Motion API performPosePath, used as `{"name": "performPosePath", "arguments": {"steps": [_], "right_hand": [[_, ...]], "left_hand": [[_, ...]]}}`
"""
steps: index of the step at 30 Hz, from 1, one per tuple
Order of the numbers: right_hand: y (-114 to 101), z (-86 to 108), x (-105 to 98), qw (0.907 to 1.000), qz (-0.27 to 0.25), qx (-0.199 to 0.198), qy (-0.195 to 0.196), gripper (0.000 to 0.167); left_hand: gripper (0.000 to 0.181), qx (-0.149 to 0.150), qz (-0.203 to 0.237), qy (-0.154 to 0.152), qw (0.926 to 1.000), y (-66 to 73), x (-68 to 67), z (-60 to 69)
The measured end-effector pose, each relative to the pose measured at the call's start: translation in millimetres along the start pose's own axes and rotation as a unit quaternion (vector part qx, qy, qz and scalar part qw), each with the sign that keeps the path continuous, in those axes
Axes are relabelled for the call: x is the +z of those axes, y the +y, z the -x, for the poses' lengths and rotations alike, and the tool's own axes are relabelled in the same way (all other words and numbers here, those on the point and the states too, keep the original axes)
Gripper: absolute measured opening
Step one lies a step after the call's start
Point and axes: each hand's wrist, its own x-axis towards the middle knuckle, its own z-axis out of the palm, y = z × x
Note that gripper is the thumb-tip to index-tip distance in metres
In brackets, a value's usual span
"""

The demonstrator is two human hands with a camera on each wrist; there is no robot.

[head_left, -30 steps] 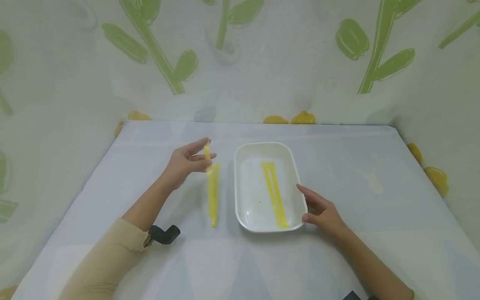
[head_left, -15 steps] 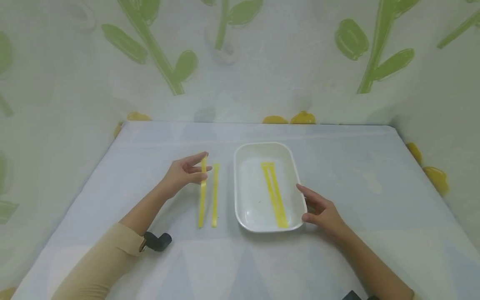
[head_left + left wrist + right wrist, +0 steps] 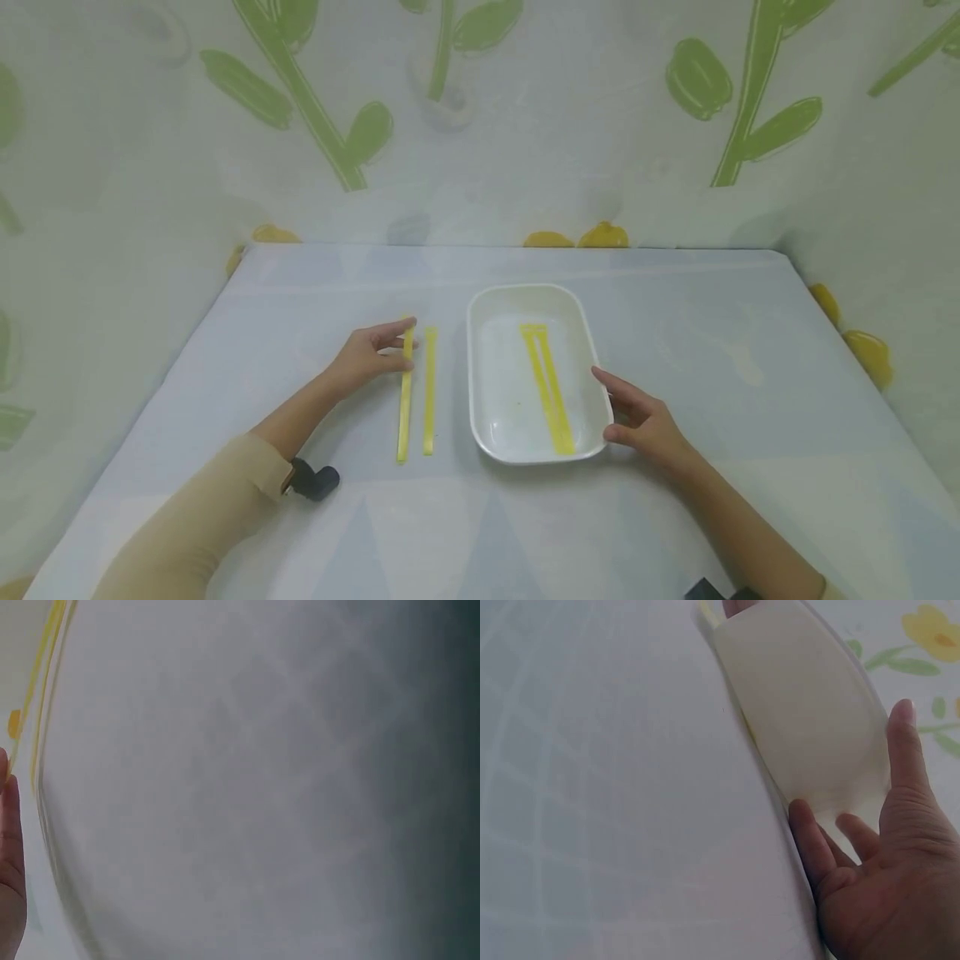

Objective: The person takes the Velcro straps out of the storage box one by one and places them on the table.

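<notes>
My left hand (image 3: 365, 358) pinches a yellow strip (image 3: 405, 417) near its far end, left of the tray; in the left wrist view the fingers of that hand (image 3: 11, 855) show at the left edge. A second yellow strip (image 3: 429, 392) lies on the table just right of the held one, roughly parallel. Inside the white tray (image 3: 495, 425) are two yellow strips (image 3: 557, 400), side by side and slanted. My right hand (image 3: 651, 429) rests at the tray's right side, fingers and thumb against its rim; the right wrist view shows this hand (image 3: 892, 877) touching the tray wall (image 3: 810, 712).
A pale cloth with faint triangles covers the table (image 3: 697, 333). Behind it stands a backdrop (image 3: 555, 150) printed with green stems and yellow flowers. A dark device (image 3: 315, 482) is at my left wrist.
My left hand has moved down and slightly left with its strip, which now lies apart from the neighbouring strip instead of overlapping it. The right hand and the tray have hardly moved.
</notes>
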Motion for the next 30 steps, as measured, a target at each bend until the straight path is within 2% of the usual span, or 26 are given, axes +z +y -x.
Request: {"name": "performPosePath", "arguments": {"steps": [7, 12, 21, 27, 30], "right_hand": [[-0.1, -2.0, -0.1, 1.0, 0.005, -0.004, 0.0, 0.069], [-0.9, -1.4, -0.3, 0.9999, 0.01, 0.003, 0.002, 0.07], [-1.4, 1.0, 0.4, 0.9996, 0.02, 0.017, 0.006, 0.07], [-1.6, 1.0, 0.3, 0.9998, 0.011, 0.017, 0.005, 0.07], [-1.6, 0.7, -0.4, 0.9999, 0.002, 0.011, 0.003, 0.069]], "left_hand": [[0.074, -0.027, -0.035, 0.0, 0.999, -8.4, 1.5, -8.1], [0.074, -0.018, -0.069, 0.006, 0.9974, -11.9, 1.5, -10.4], [0.07, -0.013, -0.078, 0.036, 0.9962, -17.4, 1.7, -8.6], [0.067, -0.014, -0.107, 0.031, 0.9937, -16.2, 2.3, -11.2], [0.065, -0.004, -0.117, 0.021, 0.9929, -14.5, 2.8, -13.3]]}}
